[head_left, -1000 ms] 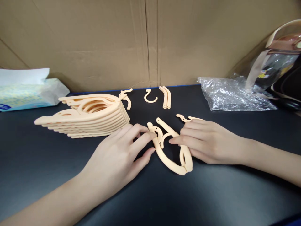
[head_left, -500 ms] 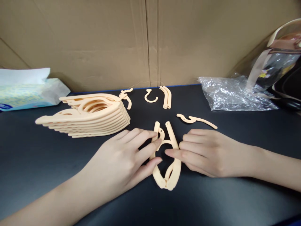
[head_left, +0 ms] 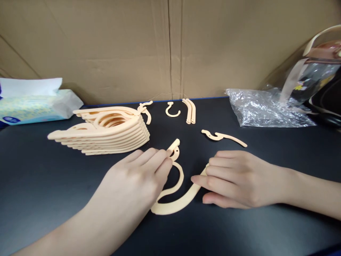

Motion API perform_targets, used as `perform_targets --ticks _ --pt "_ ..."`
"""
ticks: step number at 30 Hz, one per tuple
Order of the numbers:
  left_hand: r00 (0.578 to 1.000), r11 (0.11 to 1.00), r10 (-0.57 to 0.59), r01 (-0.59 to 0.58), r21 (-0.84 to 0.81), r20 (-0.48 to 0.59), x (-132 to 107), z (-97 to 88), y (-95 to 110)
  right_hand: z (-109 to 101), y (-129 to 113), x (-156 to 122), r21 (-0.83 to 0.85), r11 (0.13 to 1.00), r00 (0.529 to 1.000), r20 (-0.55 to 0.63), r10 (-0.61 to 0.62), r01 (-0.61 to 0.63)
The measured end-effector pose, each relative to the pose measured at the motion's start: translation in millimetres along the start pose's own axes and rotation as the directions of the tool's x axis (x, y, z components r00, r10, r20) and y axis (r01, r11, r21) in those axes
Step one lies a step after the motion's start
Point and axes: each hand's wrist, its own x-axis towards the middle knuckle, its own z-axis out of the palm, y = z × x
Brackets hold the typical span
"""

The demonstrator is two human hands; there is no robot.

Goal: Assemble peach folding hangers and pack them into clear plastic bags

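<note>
2 bare hands work on a pale folding hanger point(head_left: 174, 207) that lies flat on a black table point(head_left: 213, 234) between and just below the fingers, its 2 limbs spread into a wide curve. The left hand point(head_left: 135, 179) lays its fingers over the left limb near the tip; its thumb is hidden, so whether it pinches cannot be told. The right hand point(head_left: 236, 179) has its index fingertip on the other limb, with the thumb apart below; whether the remaining fingers clamp the limb's end cannot be told. The joint sits low, beside the left wrist and partly behind it. Handling this well probably calls for the left fingers to steady their limb against the table while the right guides the other gently around the joint, without lifting or twisting, since a sideways pull could strain the hinge. The right knuckles would do well to keep clear of the loose piece point(head_left: 230, 138) just beyond them. Beyond the left fingers stand a stack point(head_left: 125, 132) of similar hangers and a small hook point(head_left: 173, 115).
</note>
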Motion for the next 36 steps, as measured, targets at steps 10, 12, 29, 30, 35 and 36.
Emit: perform_targets --ticks 10,12,29,30,35,36 --pt "0.998 1.000 -0.010 0.009 0.005 0.057 -2 5.8 -14 -13 28 -11 -0.218 0.960 0.983 -0.086 0.160 -0.176" --pt "0.994 0.998 -0.024 0.031 -0.063 0.106 -5 6.9 -18 -13 37 -14 -0.274 0.919 0.959 -0.082 0.272 -0.284" --pt "0.988 0.976 -0.080 0.104 -0.191 0.131 1 4.8 -7 1 45 -19 -0.103 0.808 0.810 0.036 0.585 -0.579" --pt "0.986 0.970 -0.094 0.122 -0.209 0.137 1 4.3 -7 1 45 -18 -0.075 0.800 0.799 0.046 0.599 -0.595" --pt "0.970 0.935 -0.164 0.211 -0.284 0.181 -1 5.4 -10 0 41 -15 0.032 0.792 0.792 0.076 0.606 -0.610" --pt "0.969 0.931 -0.168 0.216 -0.295 0.180 -1 6.1 -10 0 40 -14 0.048 0.795 0.796 0.074 0.601 -0.605"
